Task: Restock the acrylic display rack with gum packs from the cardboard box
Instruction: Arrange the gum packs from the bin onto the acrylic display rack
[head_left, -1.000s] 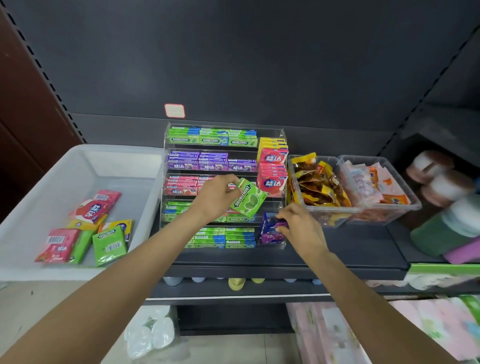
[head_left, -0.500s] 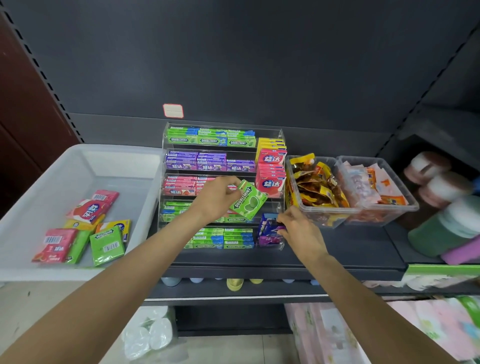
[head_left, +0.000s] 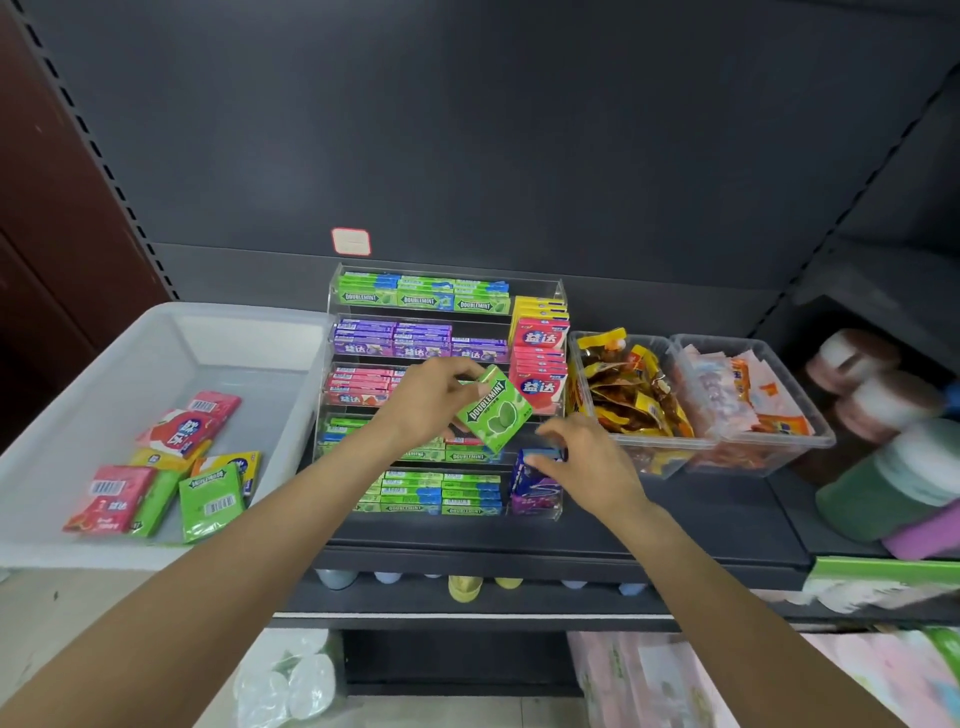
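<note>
The clear acrylic rack (head_left: 560, 291) stands on the dark shelf, its tiers filled with green, purple and red gum packs. My left hand (head_left: 431, 400) holds a green Doublemint pack (head_left: 493, 408) tilted in front of the rack's middle tiers. My right hand (head_left: 587, 462) rests its fingers on the blue-purple packs (head_left: 532, 480) in the rack's lower right slot. A white bin (head_left: 156, 332) at the left holds several loose red, green and yellow gum packs (head_left: 171, 473).
Two clear tubs of snack sachets (head_left: 696, 400) sit right of the rack. Rolled items (head_left: 893, 447) lie at the far right. The dark shelf edge (head_left: 519, 566) runs in front, with small cups below it.
The left hand keeps the green pack almost still before the rack. The right hand stays at the lower right slot, its fingers shifting slightly on the blue-purple packs.
</note>
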